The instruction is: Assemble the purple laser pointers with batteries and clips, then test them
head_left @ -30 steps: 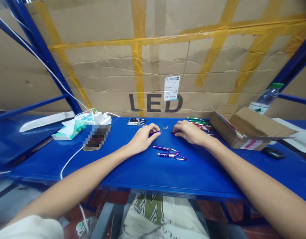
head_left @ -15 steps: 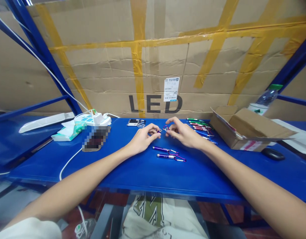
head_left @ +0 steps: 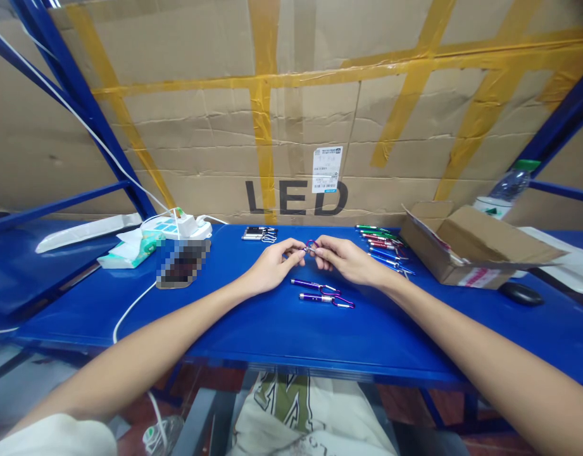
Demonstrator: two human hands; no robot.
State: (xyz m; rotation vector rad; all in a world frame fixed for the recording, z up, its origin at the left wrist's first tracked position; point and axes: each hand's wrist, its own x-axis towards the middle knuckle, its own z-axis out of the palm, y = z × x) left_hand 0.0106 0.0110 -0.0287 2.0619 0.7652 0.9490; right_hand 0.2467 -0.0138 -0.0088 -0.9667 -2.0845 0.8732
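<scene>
Above the blue table, the fingertips of my left hand [head_left: 278, 265] and my right hand [head_left: 342, 258] are brought close together. My right hand pinches a small purple carabiner [head_left: 311, 243]. My left hand is closed on what looks like a purple penlight, mostly hidden by the fingers; its metal end meets the carabiner between the hands. Just below, two purple penlights, an upper one [head_left: 306, 284] and a lower one [head_left: 314, 297], lie side by side with purple carabiners on their right ends.
Black penlights with clips [head_left: 259, 234] lie at the back. Green, red and blue penlights [head_left: 383, 244] lie right, beside an open cardboard box [head_left: 476, 253] and a black mouse [head_left: 521, 293]. A blurred-out item [head_left: 183, 264], tissue pack [head_left: 130, 250] and power strip [head_left: 177, 225] are left.
My right hand has moved left and slightly down, bringing the carabiner up against the end of the piece in my left hand. My left hand has barely moved.
</scene>
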